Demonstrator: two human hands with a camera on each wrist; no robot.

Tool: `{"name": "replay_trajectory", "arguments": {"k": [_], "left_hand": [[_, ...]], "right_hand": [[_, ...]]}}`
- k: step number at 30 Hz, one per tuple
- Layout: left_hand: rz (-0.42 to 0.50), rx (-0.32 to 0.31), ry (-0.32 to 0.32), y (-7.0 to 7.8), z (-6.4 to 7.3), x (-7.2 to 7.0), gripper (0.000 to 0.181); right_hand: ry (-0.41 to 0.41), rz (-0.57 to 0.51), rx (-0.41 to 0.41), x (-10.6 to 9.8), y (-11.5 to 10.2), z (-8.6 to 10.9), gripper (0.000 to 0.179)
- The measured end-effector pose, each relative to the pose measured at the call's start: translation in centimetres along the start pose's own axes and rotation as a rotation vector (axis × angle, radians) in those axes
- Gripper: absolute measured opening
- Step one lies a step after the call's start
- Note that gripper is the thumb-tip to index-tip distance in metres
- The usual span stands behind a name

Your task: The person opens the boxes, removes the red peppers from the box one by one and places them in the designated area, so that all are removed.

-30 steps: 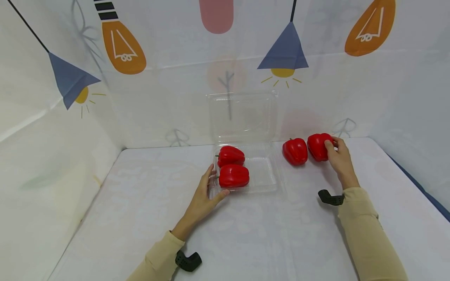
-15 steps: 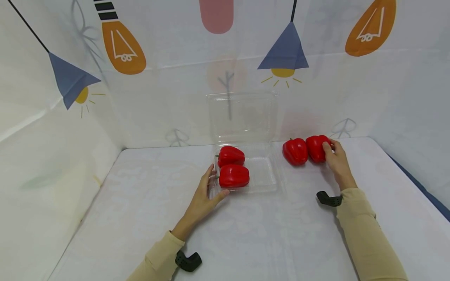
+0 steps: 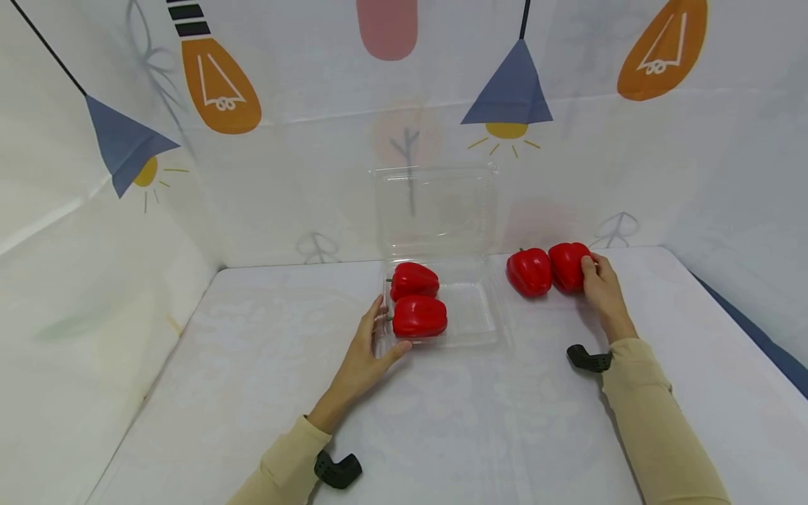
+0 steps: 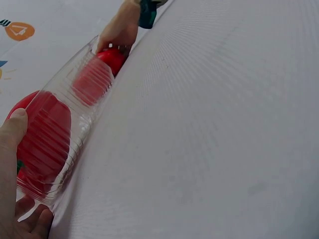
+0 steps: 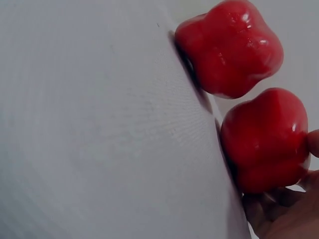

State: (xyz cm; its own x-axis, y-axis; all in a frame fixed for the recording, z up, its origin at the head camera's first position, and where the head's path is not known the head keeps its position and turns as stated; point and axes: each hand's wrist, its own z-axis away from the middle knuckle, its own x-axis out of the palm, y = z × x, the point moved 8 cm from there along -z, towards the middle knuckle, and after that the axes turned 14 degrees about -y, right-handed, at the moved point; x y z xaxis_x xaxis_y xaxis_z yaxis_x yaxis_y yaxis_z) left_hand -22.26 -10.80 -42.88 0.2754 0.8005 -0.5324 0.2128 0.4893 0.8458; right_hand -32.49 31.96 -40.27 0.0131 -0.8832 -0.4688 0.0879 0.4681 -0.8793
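Observation:
In the head view, a hinged clear plastic container (image 3: 470, 315) sits at the table's back edge, its lid (image 3: 435, 210) raised against the backdrop. Two red bell peppers lie in its left half, a back one (image 3: 413, 280) and a front one (image 3: 420, 317). My left hand (image 3: 361, 361) holds the container's front left corner, thumb at the front rim and fingers along the left side. My right hand (image 3: 604, 293) grips the rightmost bell pepper (image 3: 567, 266) from its right side. Close to its left stands another bell pepper (image 3: 529, 272), also in the right wrist view.
White cloth covers the table (image 3: 265, 351). Behind it rises a white printed backdrop (image 3: 303, 175), which the raised lid nearly meets. Black wrist devices, one on the left wrist (image 3: 338, 470) and one on the right (image 3: 590, 358), stick out from the sleeves.
My right hand has shifted slightly left with the gripped bell pepper, which now sits closer to its neighbour. My left hand, the container and its peppers have stayed in place.

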Motion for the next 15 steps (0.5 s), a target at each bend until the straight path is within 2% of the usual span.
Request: {"name": "replay_trajectory", "arguments": {"k": [15], "left_hand": [[-0.009, 0.013, 0.003, 0.45, 0.09, -0.12, 0.092]], "right_hand": [[-0.008, -0.005, 0.027, 0.14, 0.52, -0.04, 0.067]]}}
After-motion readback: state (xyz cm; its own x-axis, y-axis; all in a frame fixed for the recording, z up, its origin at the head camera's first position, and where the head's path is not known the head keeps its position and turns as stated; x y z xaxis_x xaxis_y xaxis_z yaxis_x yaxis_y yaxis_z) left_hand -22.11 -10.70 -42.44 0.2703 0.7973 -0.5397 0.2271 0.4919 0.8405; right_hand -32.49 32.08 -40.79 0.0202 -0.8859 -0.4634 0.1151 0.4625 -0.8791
